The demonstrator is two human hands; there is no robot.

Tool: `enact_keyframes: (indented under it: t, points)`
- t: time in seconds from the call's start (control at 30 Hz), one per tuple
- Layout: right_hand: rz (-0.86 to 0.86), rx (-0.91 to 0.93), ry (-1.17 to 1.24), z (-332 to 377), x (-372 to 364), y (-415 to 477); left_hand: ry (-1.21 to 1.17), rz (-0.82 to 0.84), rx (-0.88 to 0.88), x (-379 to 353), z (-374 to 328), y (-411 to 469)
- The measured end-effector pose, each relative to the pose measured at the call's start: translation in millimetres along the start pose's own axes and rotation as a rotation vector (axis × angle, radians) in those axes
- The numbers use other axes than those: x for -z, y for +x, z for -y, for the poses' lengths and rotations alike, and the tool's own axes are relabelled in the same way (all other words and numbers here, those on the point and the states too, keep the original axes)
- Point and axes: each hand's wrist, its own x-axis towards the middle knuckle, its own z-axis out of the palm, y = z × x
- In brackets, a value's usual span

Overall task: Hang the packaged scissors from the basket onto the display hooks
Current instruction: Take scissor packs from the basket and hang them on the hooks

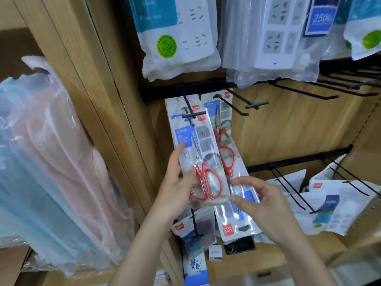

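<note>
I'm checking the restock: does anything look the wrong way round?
Yes. The scissors pack in the right hand is upside down: its hang hole and logo sit at the bottom. The other pack, in the left hand, is upright.

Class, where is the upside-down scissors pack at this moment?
Head view, lower centre: the upside-down scissors pack is held by the right hand, just right of the upright pack that the left hand holds at the black hook.

The left hand (175, 182) is covering the lower left edge of one scissors pack (198, 145), while the right hand (261, 205) is hiding part of an inverted pack (227, 219); their small print is blurring beyond reading, and power-strip packs (181, 38) are running off the top edge.
</note>
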Motion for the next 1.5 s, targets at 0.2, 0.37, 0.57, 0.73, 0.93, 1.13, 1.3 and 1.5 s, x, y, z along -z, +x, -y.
enact_keyframes:
  t: [0.2,0.37,0.57,0.73,0.93,1.13,1.3,1.5]
  points:
    - [0.079,0.044,-0.082,3.4,18.3,-3.4,0.130,-0.098,-0.008,5.4,22.5,-3.4]
    - [-0.123,0.125,-0.164,9.2,43.6,-6.4,0.202,-0.181,-0.024,4.9,29.3,31.9]
    - [-0.407,0.141,0.039,18.1,60.0,-6.7,0.374,-0.123,-0.023,13.2,36.0,60.3]
    - [-0.320,0.149,0.123,30.1,58.8,-3.9,0.613,-0.251,-0.149,13.5,19.8,29.3]
    - [-0.123,0.189,0.088,46.7,39.0,5.0,0.470,0.193,-0.150,10.4,4.8,-24.5]
    - [-0.102,0.077,0.273,34.1,39.7,8.8,0.054,-0.108,-0.032,3.3,15.0,-39.4]
    - [0.265,-0.028,0.266,19.8,6.5,-11.2,-0.150,-0.101,0.040,-21.8,15.1,-53.3]
    - [0.285,0.029,0.160,19.6,17.6,-14.7,-0.215,-0.112,0.013,-11.1,11.5,-53.8]
